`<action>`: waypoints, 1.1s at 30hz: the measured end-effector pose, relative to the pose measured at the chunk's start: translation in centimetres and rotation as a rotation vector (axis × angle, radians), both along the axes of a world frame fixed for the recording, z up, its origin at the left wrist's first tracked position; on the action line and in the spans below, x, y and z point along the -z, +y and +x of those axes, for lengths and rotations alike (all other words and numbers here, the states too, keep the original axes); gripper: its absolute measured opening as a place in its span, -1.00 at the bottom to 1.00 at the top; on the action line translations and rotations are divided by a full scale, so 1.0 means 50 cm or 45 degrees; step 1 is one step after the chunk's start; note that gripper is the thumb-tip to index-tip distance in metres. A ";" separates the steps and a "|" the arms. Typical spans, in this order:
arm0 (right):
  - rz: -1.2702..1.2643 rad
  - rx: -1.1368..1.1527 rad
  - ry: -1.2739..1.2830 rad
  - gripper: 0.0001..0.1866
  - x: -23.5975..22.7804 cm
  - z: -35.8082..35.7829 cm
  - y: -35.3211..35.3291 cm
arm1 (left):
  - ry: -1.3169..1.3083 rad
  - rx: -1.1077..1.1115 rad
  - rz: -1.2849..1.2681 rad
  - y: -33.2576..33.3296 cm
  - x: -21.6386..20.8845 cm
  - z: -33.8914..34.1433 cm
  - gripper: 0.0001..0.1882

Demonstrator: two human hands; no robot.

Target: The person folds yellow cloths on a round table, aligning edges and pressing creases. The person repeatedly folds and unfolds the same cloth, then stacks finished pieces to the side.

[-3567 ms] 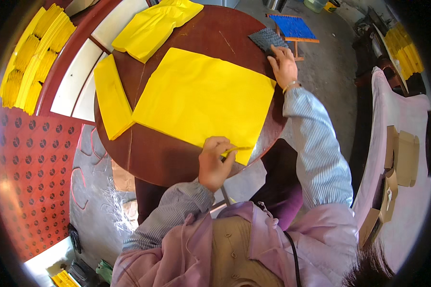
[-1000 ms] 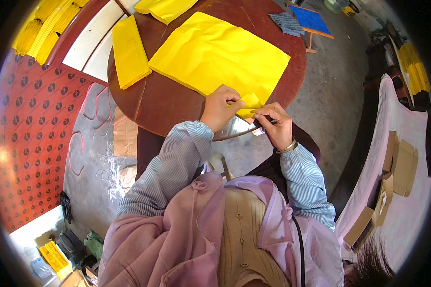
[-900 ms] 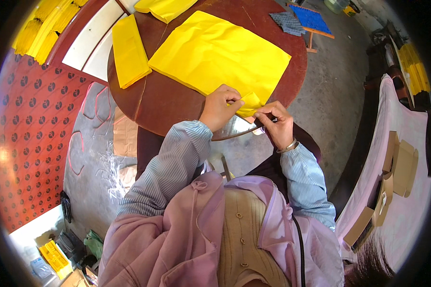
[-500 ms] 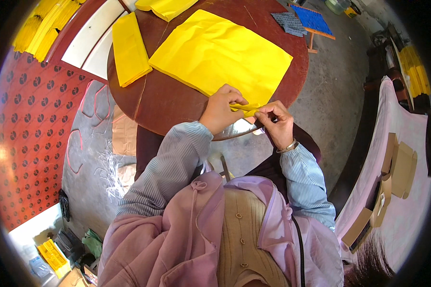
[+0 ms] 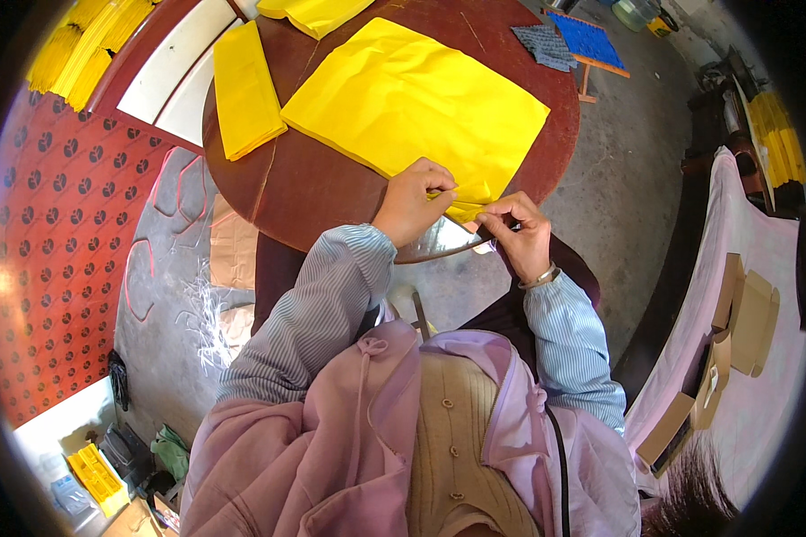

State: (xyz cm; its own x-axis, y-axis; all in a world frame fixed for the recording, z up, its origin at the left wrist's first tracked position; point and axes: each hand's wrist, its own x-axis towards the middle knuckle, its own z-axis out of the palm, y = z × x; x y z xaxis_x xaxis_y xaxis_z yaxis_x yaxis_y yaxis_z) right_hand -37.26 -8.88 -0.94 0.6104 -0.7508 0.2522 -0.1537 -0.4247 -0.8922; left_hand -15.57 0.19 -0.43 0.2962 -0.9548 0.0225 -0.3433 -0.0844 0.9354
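Note:
A large yellow sheet (image 5: 421,98), perhaps fabric or a flat bag, lies on the round red-brown table (image 5: 287,192). Its near corner hangs at the table's front edge, bunched between my hands. My left hand (image 5: 416,201) is closed over the near edge, fingers curled in a pinch. Thumb and forefinger of my right hand (image 5: 519,233) pinch the corner's right side. A narrow folded yellow piece (image 5: 244,89) lies to the left, and another yellow piece (image 5: 318,11) is at the far edge of the table.
Grey patterned cloth (image 5: 544,46) lies at the table's far right, beside a small blue-topped stand (image 5: 587,40). Opened cardboard boxes (image 5: 752,322) rest on a pale-covered surface at right. Red cords and white strands (image 5: 201,336) litter the floor at left. Yellow stacks (image 5: 90,49) sit far left.
The sheet's corner, gathered in a raised fold between my hands before, now lies flatter. My right fingers have shifted slightly down; the left hand stays nearly in place.

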 end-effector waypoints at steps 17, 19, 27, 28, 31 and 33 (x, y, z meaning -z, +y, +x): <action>-0.015 0.013 0.011 -0.86 0.004 -0.002 0.004 | -0.026 -0.069 0.055 -0.001 -0.004 -0.010 -0.82; -0.055 -0.006 0.003 -0.85 0.002 -0.002 0.001 | -0.023 -0.054 0.074 -0.001 -0.007 -0.008 -0.82; 0.079 0.016 0.000 -0.80 -0.003 0.003 0.004 | 0.001 -0.029 0.029 0.001 -0.008 -0.005 -0.82; 0.077 0.019 0.011 -0.80 -0.006 0.002 0.005 | -0.001 -0.028 0.027 0.001 -0.007 -0.004 -0.82; 0.058 0.024 0.071 -0.78 -0.014 0.001 0.004 | 0.013 -0.033 0.033 0.002 -0.006 -0.005 -0.82; 0.033 0.007 0.091 -0.78 -0.016 0.000 0.003 | 0.020 -0.036 0.032 0.002 -0.006 -0.005 -0.83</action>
State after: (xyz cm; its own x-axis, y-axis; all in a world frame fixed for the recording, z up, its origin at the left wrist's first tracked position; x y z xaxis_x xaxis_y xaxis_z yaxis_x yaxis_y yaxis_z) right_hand -37.27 -8.75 -0.16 0.6217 -0.7602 0.1887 -0.2195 -0.4003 -0.8897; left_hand -15.84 0.29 -0.15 0.3233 -0.9463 -0.0060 -0.3253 -0.1172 0.9383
